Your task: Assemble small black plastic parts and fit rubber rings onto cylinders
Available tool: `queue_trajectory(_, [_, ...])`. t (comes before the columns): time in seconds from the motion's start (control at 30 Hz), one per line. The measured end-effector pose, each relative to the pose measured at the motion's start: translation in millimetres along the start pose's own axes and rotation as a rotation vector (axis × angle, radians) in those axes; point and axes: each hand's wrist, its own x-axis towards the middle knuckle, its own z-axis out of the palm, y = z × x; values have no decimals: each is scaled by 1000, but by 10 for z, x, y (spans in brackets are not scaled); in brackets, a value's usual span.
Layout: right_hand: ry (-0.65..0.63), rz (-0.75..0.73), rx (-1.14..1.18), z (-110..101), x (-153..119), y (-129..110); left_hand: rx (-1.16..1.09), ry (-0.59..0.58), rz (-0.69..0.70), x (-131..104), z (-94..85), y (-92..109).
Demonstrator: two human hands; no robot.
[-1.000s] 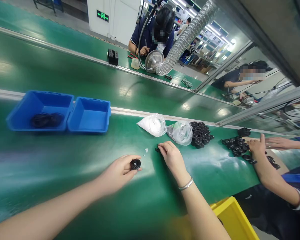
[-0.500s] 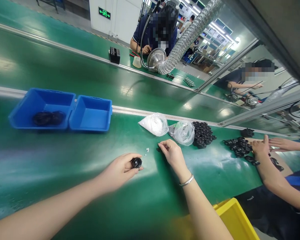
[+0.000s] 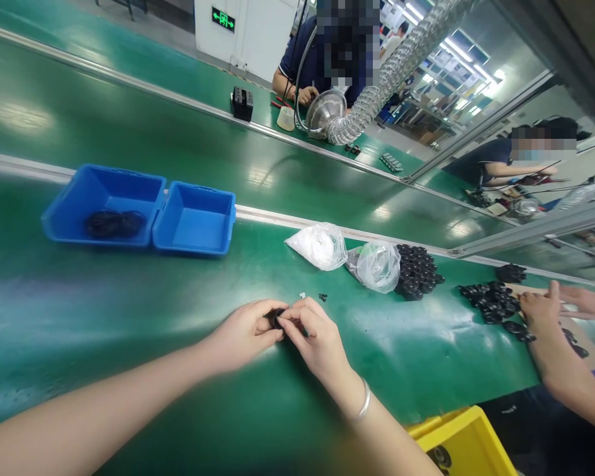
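My left hand point(image 3: 248, 330) is wrapped round a small round black part point(image 3: 276, 318) above the green table. The fingertips of my right hand point(image 3: 315, 334) are pinched together at the part's open side; anything between them is too small to make out. Just beyond my hands lie a few tiny black pieces point(image 3: 322, 297) and a tiny white piece point(image 3: 302, 295). Farther back are a clear bag of white pieces point(image 3: 321, 246), another clear bag point(image 3: 378, 266) and a pile of black round parts point(image 3: 417, 271).
Two blue bins point(image 3: 99, 233) point(image 3: 193, 248) stand at the back left, one with black items. A yellow bin point(image 3: 469, 439) is at the lower right. A co-worker's hands point(image 3: 543, 311) are at the right near black parts. Another person sits across the table.
My right hand has moved left from the tiny black pieces to the black part in my left hand. The view has shifted slightly, and the co-worker's hands at the right have moved a little.
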Motion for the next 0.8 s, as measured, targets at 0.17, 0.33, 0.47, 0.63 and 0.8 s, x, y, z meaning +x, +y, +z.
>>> queue_trajectory(0.17, [9,-52,-10,8,-19,42,-22,-8,-2,20,3,-47])
queue_trajectory(0.33, [13,-130,-52,27,-134,71,-102,16,-30,25,-3,-38])
queue_trajectory(0.47, [-31,-177,-98,27,-224,100,-147,20,-50,17,-10,-3])
queue_trajectory(0.63, [-19,-214,-142,52,-239,104,-163,7,-55,24,-5,-59])
queue_trajectory(0.8, [7,-196,-131,73,-236,107,-73,18,-26,22,-11,-78])
